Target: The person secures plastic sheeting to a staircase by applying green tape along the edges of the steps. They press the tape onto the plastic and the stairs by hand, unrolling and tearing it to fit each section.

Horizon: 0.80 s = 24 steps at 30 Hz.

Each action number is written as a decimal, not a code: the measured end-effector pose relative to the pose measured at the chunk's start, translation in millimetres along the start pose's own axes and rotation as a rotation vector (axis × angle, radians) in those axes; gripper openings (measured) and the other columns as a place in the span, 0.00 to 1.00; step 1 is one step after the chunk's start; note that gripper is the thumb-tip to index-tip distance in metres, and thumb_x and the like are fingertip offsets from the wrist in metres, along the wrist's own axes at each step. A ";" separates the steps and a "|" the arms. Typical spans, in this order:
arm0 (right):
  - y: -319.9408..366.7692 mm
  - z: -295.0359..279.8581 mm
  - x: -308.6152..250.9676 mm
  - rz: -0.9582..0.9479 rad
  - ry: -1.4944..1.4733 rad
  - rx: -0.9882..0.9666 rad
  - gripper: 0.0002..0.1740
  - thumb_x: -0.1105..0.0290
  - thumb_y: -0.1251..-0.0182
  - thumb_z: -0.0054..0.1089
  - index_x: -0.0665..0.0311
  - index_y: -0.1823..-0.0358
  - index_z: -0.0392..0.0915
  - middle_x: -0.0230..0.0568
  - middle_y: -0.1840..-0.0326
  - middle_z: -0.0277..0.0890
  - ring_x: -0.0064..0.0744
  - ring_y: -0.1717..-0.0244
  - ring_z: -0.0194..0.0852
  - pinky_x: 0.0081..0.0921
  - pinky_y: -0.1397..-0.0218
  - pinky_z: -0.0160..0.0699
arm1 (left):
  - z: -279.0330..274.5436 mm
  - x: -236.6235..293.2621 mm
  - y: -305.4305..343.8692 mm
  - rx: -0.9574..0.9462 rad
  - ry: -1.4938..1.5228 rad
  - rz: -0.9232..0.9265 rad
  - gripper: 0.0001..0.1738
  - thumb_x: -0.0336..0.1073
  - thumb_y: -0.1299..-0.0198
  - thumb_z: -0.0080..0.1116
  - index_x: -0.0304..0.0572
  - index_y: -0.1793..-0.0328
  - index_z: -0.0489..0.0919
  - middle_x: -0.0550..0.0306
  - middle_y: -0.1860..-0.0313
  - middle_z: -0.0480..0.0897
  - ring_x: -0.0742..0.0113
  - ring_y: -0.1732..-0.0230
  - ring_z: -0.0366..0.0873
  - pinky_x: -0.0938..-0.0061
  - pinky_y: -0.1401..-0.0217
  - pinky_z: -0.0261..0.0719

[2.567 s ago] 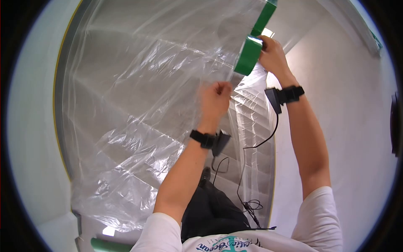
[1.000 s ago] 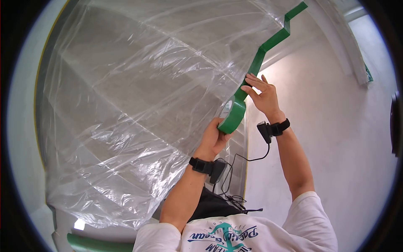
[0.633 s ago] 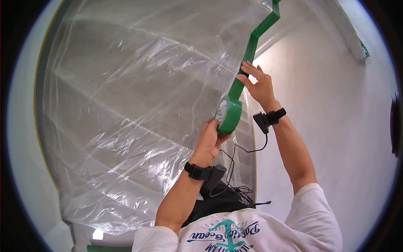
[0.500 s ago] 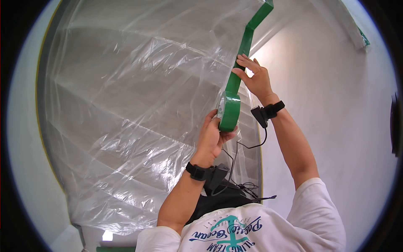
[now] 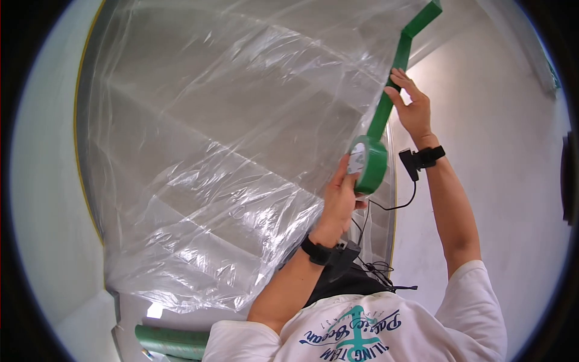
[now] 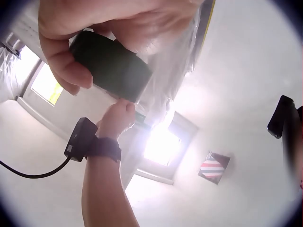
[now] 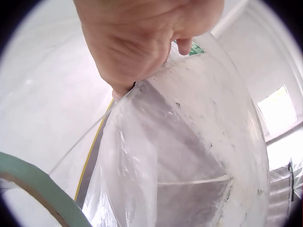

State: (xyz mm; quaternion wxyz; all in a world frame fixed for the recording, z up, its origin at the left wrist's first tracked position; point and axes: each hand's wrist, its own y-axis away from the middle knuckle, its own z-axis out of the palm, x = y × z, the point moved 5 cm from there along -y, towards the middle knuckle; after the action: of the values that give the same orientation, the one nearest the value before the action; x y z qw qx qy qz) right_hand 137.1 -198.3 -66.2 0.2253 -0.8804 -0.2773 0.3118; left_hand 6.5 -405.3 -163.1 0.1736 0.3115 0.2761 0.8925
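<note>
Your left hand (image 5: 341,196) holds the round green tape roll (image 5: 375,166) beside the clear plastic sheet (image 5: 241,145); your right hand (image 5: 414,108), uncurled, touches the flat green strip (image 5: 380,119). Pulling askew could wrinkle the sheet.

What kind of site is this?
Likely an indoor space being masked for painting or renovation, though the exact building type isn't clear. Clues: a broad clear plastic sheet, a green tape strip along its edge, and the tape roll that strip runs from.
</note>
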 end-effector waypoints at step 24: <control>3.3 0.9 -0.3 -0.022 0.035 -0.032 0.19 0.68 0.36 0.70 0.67 0.45 0.81 0.46 0.37 0.80 0.44 0.29 0.71 0.33 0.29 0.70 | 0.5 -54.6 7.1 -0.336 -0.117 -0.206 0.29 0.57 0.36 0.65 0.44 0.39 0.79 0.63 0.50 0.80 0.67 0.50 0.82 0.71 0.54 0.83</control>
State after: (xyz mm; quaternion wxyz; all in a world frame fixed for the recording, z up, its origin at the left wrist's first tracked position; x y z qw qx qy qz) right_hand 137.5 -200.7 -68.6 0.2193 -0.8860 -0.2880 0.2896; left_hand 46.6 -437.0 -183.6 0.3291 0.2998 0.1431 0.8839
